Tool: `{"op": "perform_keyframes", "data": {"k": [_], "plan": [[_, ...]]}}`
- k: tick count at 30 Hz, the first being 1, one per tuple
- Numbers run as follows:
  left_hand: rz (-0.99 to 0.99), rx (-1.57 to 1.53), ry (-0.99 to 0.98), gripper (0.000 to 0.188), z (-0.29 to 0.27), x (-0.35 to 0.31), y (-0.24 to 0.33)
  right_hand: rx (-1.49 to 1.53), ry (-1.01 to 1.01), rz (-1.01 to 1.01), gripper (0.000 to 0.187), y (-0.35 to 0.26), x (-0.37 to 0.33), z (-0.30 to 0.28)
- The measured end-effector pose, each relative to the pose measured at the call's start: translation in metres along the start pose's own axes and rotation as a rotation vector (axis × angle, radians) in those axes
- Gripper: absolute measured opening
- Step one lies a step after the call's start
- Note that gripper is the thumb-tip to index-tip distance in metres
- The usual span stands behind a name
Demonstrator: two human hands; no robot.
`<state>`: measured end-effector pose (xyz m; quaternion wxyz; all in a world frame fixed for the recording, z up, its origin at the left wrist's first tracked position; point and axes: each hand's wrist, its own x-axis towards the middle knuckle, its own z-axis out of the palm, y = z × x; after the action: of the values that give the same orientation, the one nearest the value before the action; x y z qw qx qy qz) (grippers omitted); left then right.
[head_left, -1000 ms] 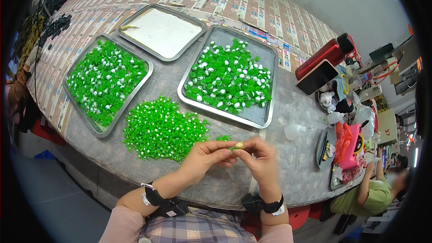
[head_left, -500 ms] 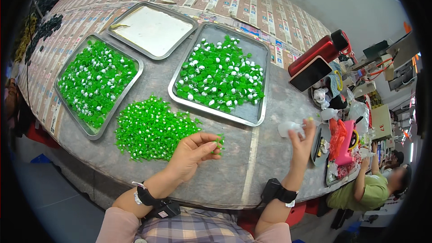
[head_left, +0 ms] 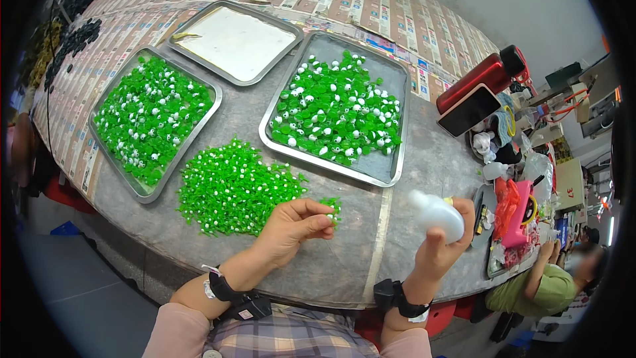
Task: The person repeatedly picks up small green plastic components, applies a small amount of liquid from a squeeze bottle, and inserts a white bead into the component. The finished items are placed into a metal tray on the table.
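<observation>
My left hand (head_left: 288, 229) is pinched closed over the table, just right of a heap of small green plastic pieces with white dots (head_left: 238, 189). At its fingertips is a small green piece (head_left: 331, 216); a few more green bits lie right behind the fingers. My right hand (head_left: 440, 252) is wrapped round a translucent white squeeze bottle (head_left: 440, 217), lifted off the table and tilted, its narrow tip pointing up and left. Beyond my hands, a metal tray (head_left: 331, 164) holds green pieces with white eye-like balls. A similar tray (head_left: 147, 197) stands at the left.
A tray with a white sheet (head_left: 240, 43) sits at the back. On the right are a red flask (head_left: 474, 81), a phone (head_left: 469, 110), another small white bottle (head_left: 493, 171) and a pink tape dispenser (head_left: 519, 215). A person in a green shirt (head_left: 546, 292) sits at far right.
My right hand has taken hold of the white bottle and raised it from the table, tilting it. My left hand keeps its pinch by the heap. The whole view has shifted slightly.
</observation>
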<state>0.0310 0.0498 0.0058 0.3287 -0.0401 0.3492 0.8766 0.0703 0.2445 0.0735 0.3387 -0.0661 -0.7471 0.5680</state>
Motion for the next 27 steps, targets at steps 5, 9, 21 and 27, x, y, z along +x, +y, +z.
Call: {"op": "perform_keyframes", "data": {"k": [5, 9, 21, 27], "plan": [[-0.002, -0.012, 0.01, 0.009, 0.0, 0.0, 0.0, 0.125, 0.014, -0.003, 0.059, -0.007, -0.008, 0.023], [-0.006, -0.017, 0.007, 0.009, 0.001, 0.0, 0.001, 0.052, -0.012, -0.131, 0.056, -0.004, -0.014, 0.027], [-0.006, -0.023, 0.009, 0.007, 0.001, 0.0, 0.0, -0.023, -0.113, -0.265, 0.048, -0.002, -0.015, 0.031], [-0.013, -0.013, 0.004, 0.007, 0.0, 0.0, 0.0, 0.057, -0.019, -0.239, 0.049, 0.002, -0.017, 0.031]]}}
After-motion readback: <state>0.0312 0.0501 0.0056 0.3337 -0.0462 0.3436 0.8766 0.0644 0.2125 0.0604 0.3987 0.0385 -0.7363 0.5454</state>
